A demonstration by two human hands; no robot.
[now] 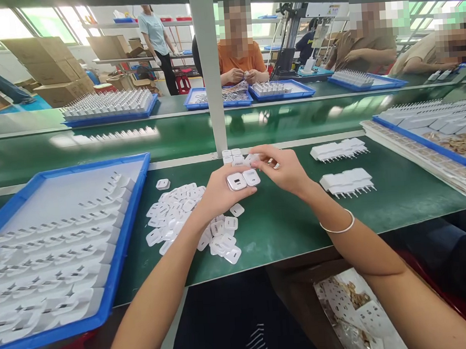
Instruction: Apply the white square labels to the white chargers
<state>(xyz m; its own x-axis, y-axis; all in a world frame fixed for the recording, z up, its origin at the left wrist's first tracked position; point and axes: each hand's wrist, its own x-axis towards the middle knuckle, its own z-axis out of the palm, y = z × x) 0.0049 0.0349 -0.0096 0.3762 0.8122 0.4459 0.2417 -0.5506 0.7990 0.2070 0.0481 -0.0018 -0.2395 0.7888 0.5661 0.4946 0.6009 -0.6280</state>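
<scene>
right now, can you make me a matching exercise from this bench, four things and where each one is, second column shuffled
Things
1. White bracelet
2. Loose flat white squares
3. Two white pronged strips
4. Pair of white square-faced pieces

Places
A. In the grasp of the left hand
B. Heaped on the green benchtop, near the left forearm
C. Around the right forearm
D. On the benchtop, to the right of the right hand

Pairs: 1-C, 2-B, 3-D, 4-A
</scene>
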